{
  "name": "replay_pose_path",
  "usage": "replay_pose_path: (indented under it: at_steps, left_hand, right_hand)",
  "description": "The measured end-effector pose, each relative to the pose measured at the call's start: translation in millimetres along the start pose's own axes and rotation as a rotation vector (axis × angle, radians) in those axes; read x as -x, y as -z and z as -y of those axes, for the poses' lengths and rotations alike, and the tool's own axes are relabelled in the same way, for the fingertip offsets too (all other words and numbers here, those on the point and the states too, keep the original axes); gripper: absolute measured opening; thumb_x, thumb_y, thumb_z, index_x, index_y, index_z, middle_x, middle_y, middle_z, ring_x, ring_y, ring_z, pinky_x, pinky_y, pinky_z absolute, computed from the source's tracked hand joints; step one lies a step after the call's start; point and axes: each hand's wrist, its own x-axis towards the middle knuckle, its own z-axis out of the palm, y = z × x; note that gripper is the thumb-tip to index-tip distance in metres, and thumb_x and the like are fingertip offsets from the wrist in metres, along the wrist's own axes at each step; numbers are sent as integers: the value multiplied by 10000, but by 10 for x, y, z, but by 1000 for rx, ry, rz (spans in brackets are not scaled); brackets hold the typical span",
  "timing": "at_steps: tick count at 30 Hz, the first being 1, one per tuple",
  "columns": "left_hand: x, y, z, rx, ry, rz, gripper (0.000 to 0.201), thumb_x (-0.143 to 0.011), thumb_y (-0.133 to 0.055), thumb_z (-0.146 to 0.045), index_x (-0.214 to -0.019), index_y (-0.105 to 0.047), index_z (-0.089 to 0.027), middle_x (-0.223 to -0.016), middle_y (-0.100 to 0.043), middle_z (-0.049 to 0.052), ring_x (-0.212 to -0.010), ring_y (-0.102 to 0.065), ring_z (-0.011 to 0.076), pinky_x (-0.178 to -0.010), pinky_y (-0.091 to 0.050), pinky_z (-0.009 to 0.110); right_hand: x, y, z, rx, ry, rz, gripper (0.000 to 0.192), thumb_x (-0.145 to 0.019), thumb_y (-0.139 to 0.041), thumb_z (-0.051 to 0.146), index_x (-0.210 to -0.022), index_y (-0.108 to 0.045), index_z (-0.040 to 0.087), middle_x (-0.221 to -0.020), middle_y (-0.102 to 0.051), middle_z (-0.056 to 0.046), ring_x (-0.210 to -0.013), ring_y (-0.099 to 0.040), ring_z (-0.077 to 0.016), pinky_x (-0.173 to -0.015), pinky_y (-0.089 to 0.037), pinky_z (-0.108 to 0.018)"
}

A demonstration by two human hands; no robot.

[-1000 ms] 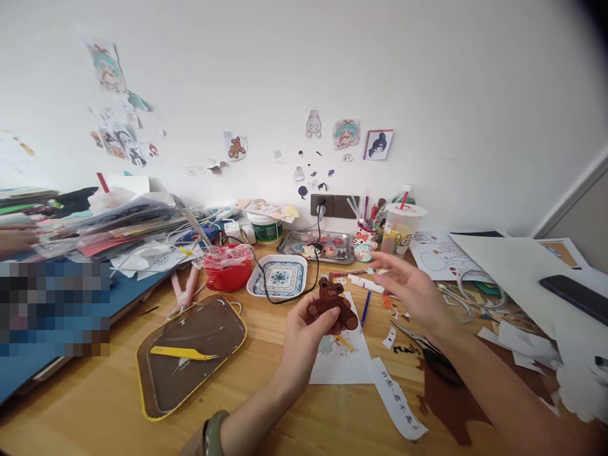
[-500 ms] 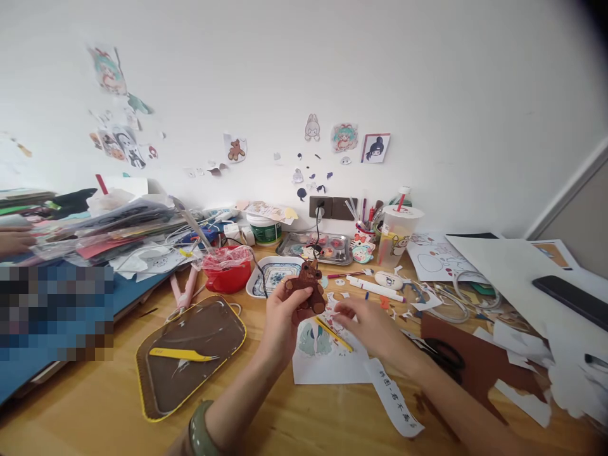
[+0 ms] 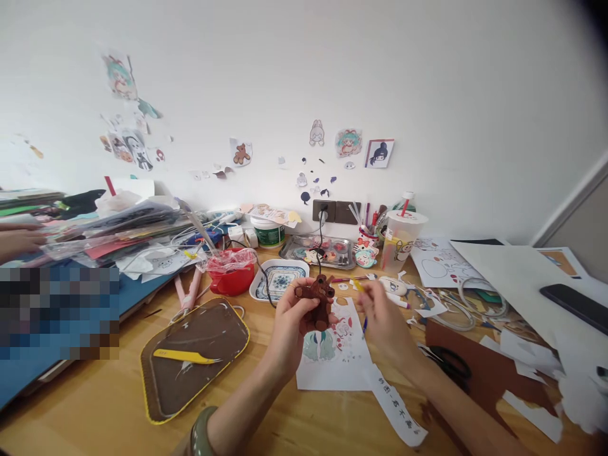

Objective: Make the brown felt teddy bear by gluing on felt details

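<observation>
The person's left hand [image 3: 291, 320] is raised over the middle of the wooden desk [image 3: 109, 392], fingers closed around a small brown felt bear figure [image 3: 320, 296], which it holds upright above a white printed sheet with coloured cartoon drawings [image 3: 332, 358]. The right hand [image 3: 386, 320] is just to the right of the bear, fingers pinched narrow on a thin yellow stick-like tool [image 3: 358, 284] whose tip pokes up towards the far side; it is too blurred to say exactly what the tool is.

To the near left lies a brown oval mat with a yellow edge [image 3: 197, 354], and a pair of yellow tweezers [image 3: 185, 357] rests on it. Beyond that stands a red bowl lined with crinkled plastic film [image 3: 232, 271], and just right of it a white dish with a blue pattern [image 3: 280, 279], crossed by a black cable [image 3: 264, 278]. Farther back, near the wall, sit a metal tray of small coloured pieces [image 3: 319, 248] and a clear plastic cup with a lid and a red straw [image 3: 401, 237]. On the right, black scissors [image 3: 446, 362] lie on a brown sheet [image 3: 484, 373]. Another person's hand [image 3: 19, 239] shows at the far left edge.
</observation>
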Motion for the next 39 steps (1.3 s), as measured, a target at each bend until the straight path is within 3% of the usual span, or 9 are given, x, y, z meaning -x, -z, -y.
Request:
replay_pose_path:
  at_steps: [4,7,11,16,26,34,39]
  left_hand:
    - [19,-18,-17,16,12,-17,121,-766,-481,-184,-883,-453,-199,-697,-621,-17,-484,-599,120,-433,-411,199]
    - [22,-46,-22,8,15,-36,115,-760,-541,-231,-836,-477,-172,-662,-604,-23,-458,-577,91,-408,-393,169]
    - [42,-70,-31,-24,14,-44,129,-752,-573,-236,-738,-514,-121,-591,-584,-14,-426,-550,62,-389,-365,138]
    - [89,-83,-37,-47,10,-9,130,-761,-566,-244,-730,-485,-147,-543,-582,-18,-458,-604,118,-363,-336,140]
    - [105,-119,-32,-52,3,23,132,-765,-551,-245,-764,-432,-190,-547,-585,-42,-478,-623,142,-358,-343,149]
    - [114,-105,-18,-36,2,71,95,-767,-501,-181,-774,-409,-204,-683,-585,-29,-537,-640,174,-376,-381,184]
    - [105,-104,-15,28,7,76,49,-778,-448,-170,-760,-414,-202,-626,-555,-52,-469,-571,110,-451,-444,226]
  right_hand:
    - [-61,364,136,-1,5,-127,245,-899,-287,354,-1010,-414,178,-618,-558,6,-525,-540,-154,-494,-374,-249]
    - [-34,498,277,60,150,-111,239,-888,-333,365,-961,-493,204,-573,-527,28,-503,-513,-140,-496,-346,-242]
    - [12,484,356,154,338,-87,185,-897,-351,277,-958,-508,202,-733,-587,2,-601,-545,-129,-526,-351,-232]
    - [19,421,339,248,443,-106,174,-899,-367,225,-983,-512,178,-830,-607,-22,-721,-566,-143,-589,-370,-241]
    - [-3,467,315,470,560,-189,172,-888,-394,179,-946,-554,154,-783,-607,-39,-684,-549,-145,-566,-351,-256]
    - [19,512,345,585,682,-237,175,-843,-446,86,-942,-588,113,-735,-612,-38,-664,-530,-150,-557,-347,-265]
    - [22,501,362,577,723,-237,182,-845,-436,72,-911,-603,102,-757,-637,-57,-681,-548,-161,-583,-362,-276]
